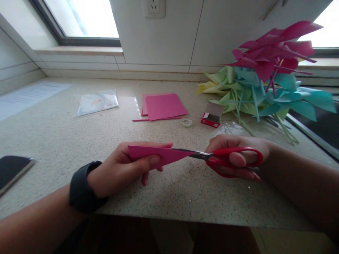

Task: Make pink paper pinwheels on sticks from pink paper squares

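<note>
Between the thumb and fingers of my left hand [132, 162] is a pink sheet of paper [164, 155], held nearly edge-on above the counter. My right hand [238, 158] grips red-handled scissors [219, 153] by their loops. The blades point left and meet the paper's right-hand corner; part of them is hidden behind the sheet. Further back lie a stack of pink paper squares [165, 107], a thin pink stick [143, 120], a roll of clear tape [186, 122] and a small open red box [210, 120].
Paper pinwheels in pink, blue, green and yellow [275, 67] are heaped at the back right. Crumpled clear plastic [230, 128] lies near my right hand. A clear plastic packet [97, 102], a printed sheet [29, 97] and a dark flat object [13, 171] are leftward. The counter's front edge [169, 220] runs below my hands.
</note>
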`<state>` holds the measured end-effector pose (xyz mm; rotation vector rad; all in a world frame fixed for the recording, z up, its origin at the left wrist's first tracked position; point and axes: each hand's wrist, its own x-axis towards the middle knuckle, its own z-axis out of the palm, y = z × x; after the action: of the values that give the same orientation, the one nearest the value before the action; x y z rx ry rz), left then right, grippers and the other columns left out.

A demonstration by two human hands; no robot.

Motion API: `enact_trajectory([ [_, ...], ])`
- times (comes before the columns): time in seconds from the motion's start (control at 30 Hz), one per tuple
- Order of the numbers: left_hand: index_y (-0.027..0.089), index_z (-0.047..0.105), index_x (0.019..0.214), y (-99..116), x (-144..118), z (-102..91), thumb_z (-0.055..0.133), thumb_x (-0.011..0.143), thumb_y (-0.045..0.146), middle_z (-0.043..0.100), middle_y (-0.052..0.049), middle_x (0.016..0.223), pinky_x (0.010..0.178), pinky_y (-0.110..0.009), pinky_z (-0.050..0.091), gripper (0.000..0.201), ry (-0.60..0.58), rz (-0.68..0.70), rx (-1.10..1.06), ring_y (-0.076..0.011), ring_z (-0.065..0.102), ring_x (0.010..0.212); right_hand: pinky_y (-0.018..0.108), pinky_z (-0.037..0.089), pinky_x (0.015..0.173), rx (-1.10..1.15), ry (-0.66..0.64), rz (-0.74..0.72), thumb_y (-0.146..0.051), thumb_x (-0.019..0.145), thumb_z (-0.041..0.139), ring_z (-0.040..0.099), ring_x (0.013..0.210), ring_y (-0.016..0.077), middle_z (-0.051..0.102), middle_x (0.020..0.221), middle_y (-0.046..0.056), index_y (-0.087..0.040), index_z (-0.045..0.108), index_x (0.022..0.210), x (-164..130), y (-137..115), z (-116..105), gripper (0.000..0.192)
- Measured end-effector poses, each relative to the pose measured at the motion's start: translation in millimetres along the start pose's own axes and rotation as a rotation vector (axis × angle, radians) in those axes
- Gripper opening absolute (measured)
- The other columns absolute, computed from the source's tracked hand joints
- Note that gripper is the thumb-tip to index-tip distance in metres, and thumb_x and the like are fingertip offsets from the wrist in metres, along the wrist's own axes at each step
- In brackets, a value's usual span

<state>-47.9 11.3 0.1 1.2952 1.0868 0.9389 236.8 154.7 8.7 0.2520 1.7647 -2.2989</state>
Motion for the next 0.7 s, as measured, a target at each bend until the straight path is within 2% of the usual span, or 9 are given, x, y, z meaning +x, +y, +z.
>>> enact_trajectory([
  [0.1, 0.024, 0.069, 0.13, -1.8, -0.1, -0.7, 0.067, 0.092, 0.043, 0.075, -0.004, 0.082, 0.049, -0.017, 0.053, 0.042, -0.004, 0.006, -0.039, -0.0091, 0.056, 0.054, 0.015, 0.035, 0.027, 0.001, -0.011, -0.005, -0.069, 0.083, 0.065, 0.043, 0.028, 0.0064, 0.052, 0.044, -0.005, -0.015, 0.055, 0.065, 0.6, 0.4, -1.1, 0.058],
  [0.33, 0.018, 0.078, 0.105, 0.5, 0.6, 0.0, 0.065, 0.092, 0.045, 0.071, -0.003, 0.072, 0.045, -0.015, 0.046, 0.033, -0.036, -0.005, 0.042, -0.0085, 0.053, 0.051, 0.015, 0.04, 0.031, 0.046, -0.094, -0.079, -0.062, 0.09, 0.062, 0.046, 0.032, 0.0073, 0.053, 0.049, -0.005, -0.015, 0.058, 0.078, 4.4, 7.6, -2.6, 0.049],
  [0.53, 0.018, 0.077, 0.109, 2.2, -0.3, -0.4, 0.064, 0.093, 0.047, 0.071, -0.004, 0.072, 0.046, -0.017, 0.044, 0.036, -0.05, -0.021, 0.115, -0.0091, 0.052, 0.05, 0.016, 0.042, 0.033, 0.052, -0.098, -0.058, -0.062, 0.088, 0.064, 0.047, 0.035, 0.0073, 0.054, 0.054, -0.005, -0.016, 0.058, 0.079, 8.2, 7.8, 3.1, 0.048],
  [0.7, 0.018, 0.078, 0.106, 5.1, -0.7, 0.5, 0.063, 0.093, 0.045, 0.07, -0.003, 0.071, 0.046, -0.017, 0.043, 0.034, -0.065, -0.011, 0.158, -0.0098, 0.051, 0.051, 0.016, 0.039, 0.031, 0.063, -0.077, -0.046, -0.065, 0.085, 0.066, 0.045, 0.032, 0.0076, 0.051, 0.047, -0.006, -0.017, 0.056, 0.076, 10.1, 5.5, 9.3, 0.05],
])
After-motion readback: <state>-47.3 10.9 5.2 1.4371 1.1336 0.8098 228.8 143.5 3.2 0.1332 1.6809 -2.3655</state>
